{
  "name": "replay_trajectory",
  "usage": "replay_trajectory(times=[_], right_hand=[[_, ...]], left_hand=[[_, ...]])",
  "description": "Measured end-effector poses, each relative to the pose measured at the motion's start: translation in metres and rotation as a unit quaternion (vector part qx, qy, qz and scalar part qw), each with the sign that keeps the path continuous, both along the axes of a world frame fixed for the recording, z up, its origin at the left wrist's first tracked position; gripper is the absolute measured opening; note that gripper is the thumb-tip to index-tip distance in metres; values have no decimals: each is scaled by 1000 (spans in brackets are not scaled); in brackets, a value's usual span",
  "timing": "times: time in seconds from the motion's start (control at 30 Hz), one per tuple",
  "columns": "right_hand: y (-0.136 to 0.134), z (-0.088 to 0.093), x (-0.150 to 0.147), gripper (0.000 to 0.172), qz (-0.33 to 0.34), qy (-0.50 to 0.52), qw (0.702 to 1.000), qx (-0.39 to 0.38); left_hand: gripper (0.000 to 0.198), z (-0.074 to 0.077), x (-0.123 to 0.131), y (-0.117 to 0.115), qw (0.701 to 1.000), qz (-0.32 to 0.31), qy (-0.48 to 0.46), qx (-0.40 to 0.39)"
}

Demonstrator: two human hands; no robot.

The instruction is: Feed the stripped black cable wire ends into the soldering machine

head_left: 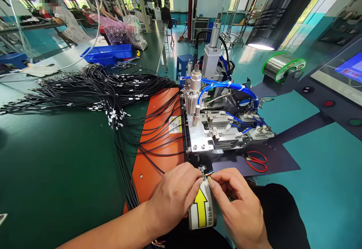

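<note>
The green bench point(56, 173) carries black cables point(93, 90), an orange mat point(158, 143), a blue tray point(109, 53), perhaps a cloth point(39, 70).

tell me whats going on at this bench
A person's left hand and right hand pinch a thin cable end with coloured wire tips, just in front of a small metal machine with blue hoses. A heap of black cables spreads over the green bench and an orange plate to the left. Red-handled scissors lie to the right.
</note>
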State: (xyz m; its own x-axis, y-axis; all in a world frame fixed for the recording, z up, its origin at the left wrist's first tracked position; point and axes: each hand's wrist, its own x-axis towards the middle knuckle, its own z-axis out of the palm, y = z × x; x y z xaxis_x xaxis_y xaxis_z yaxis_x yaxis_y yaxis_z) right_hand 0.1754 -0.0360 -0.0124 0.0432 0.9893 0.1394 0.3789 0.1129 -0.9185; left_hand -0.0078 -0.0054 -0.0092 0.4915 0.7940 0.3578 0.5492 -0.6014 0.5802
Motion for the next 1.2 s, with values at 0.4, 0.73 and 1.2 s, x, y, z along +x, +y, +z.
replay_trajectory(times=[0.4,0.73,1.2], right_hand=[[-2,-3,-15,11,-36,-6,997,65],[-8,-7,-7,5,-22,39,998,43],[10,13,15,28,80,242,947,-198]], left_hand=[[15,0,1,-2,997,21,-54,-43],[14,2,-1,-1,995,8,-82,-59],[23,11,-2,0,993,-41,-101,-39]])
